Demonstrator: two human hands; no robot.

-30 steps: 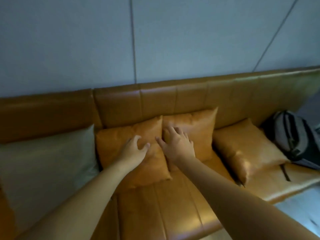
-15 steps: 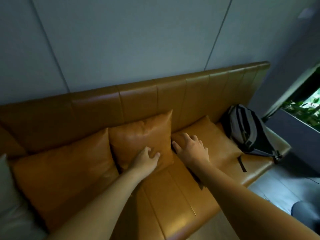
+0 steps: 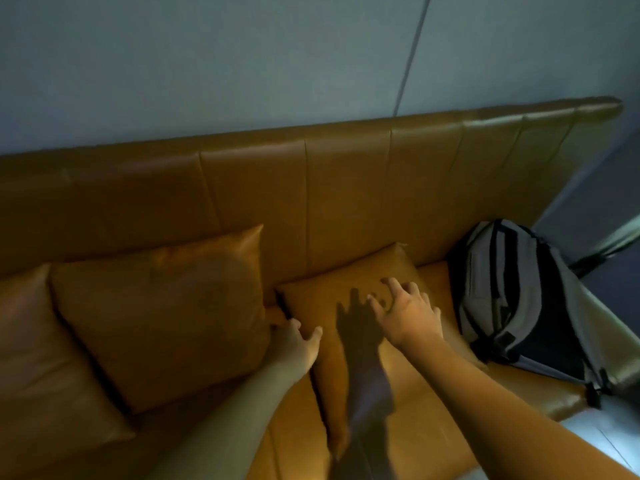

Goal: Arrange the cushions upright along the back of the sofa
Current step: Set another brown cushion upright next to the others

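A tan leather cushion (image 3: 349,285) lies flat on the sofa seat (image 3: 429,441), one corner touching the sofa back (image 3: 346,188). My right hand (image 3: 408,311) hovers over its far right part with fingers spread. My left hand (image 3: 296,344) sits at its left edge, fingers apart, holding nothing. A second tan cushion (image 3: 166,313) leans upright against the back to the left. A third cushion (image 3: 38,358) stands at the far left, partly out of frame.
A grey and black backpack (image 3: 519,299) leans at the sofa's right end, close to the flat cushion. A grey panelled wall (image 3: 277,57) rises behind the sofa. Pale floor (image 3: 602,441) shows at the lower right.
The view and both hands have shifted right along the sofa. My hands left the middle cushions and now reach over the flat right-hand cushion.
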